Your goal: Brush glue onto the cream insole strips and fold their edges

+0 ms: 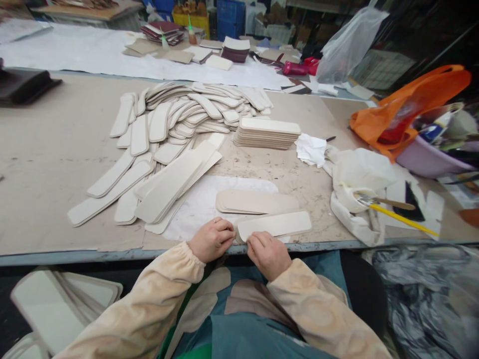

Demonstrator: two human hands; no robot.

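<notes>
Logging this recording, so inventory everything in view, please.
front strip: one, cream, near edge
second pile: one, beige, behind it
neat stack: one, cream, mid table
loose strips: many, cream, left and centre
lower strips: several, cream, bottom left
crumpled paper: one, white, beside stack
orange bag: one, orange, right
basin: one, lilac, far right
stick: one, yellow, right
clear bag: one, whitish, back right
table: one, brownish, centre
clutter: uncountable, mixed, background
sleeves: two, peach, forearms
left hand: one, bare, by strip's left end
right hand: one, bare, strip's corner
</notes>
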